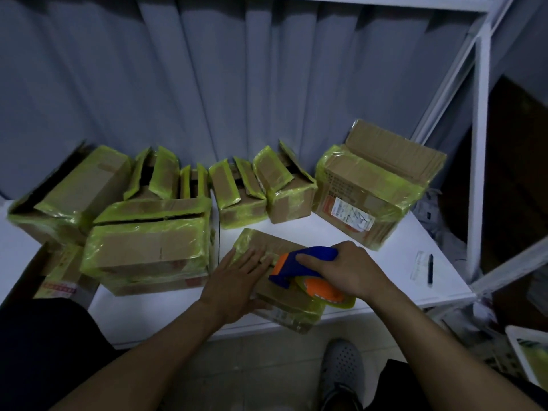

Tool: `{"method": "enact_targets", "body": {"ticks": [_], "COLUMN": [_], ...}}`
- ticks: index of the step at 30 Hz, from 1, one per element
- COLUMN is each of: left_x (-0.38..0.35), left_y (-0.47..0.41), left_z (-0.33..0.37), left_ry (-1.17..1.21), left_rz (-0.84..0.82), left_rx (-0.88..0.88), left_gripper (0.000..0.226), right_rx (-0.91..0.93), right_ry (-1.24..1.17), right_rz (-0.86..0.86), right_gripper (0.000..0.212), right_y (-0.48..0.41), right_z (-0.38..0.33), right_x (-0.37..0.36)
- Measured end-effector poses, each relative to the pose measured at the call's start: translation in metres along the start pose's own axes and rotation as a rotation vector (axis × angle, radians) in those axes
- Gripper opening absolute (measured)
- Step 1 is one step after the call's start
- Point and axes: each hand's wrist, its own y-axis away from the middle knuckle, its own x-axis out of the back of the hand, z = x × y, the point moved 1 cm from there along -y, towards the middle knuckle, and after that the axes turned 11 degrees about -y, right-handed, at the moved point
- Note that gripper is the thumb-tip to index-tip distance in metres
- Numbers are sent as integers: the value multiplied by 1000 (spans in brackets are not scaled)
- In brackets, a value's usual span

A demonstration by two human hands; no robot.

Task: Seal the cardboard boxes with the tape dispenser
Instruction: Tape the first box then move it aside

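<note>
Head view: left hand (237, 280) lay flat, fingers straight, steadying the small box (289, 310) near the tabletop (385, 262) edge, likely against sliding; right hand (347, 271), grip clamped round the tape dispenser (305, 266), pressed it on top.

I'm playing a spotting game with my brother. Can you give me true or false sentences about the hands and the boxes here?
1. The right hand holds the tape dispenser. True.
2. The left hand is picking up the pen. False: it lies flat on the near box, and the pen lies alone on the table.
3. The tape dispenser is blue and orange. True.
4. The big box at the far right is shut. False: its top flap stands open.
</note>
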Motion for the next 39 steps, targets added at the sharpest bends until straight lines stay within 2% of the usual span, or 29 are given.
{"method": "enact_targets", "body": {"ticks": [3,10,19,25,28,30,32,34,39], "left_x": [0,1,2,9,20,29,30,24,8], "left_y": [0,3,-2,-29,-42,-46,-46,-44,-46], "left_z": [-1,-3,-5,-22,-28,-25,-15,-3,3], "left_ry": [-1,-12,-66,-213,-259,-170,58,208,140], "left_rz": [14,-9,-38,-41,-173,-186,-191,-193,-127], "left_rx": [3,16,0,-52,-48,-90,-184,-185,-110], "left_gripper": [98,96,94,96,102,107,113,116,112], "right_rx": [20,44,8,-63,-20,-5,-25,-45,-56], "right_ry": [-61,-34,44,-27,-22,-32,-71,-105,-140], "right_rz": [4,35,45,32,97,120,110,81,28], "right_gripper": [65,56,58,71,67,62,62,65,57], "right_y": [0,7,18,10,9,10,9,6,3], "right_z": [0,1,28,31,26,25,25,28,32], "right_x": [0,22,36,19,10,7,7,8,5]}}
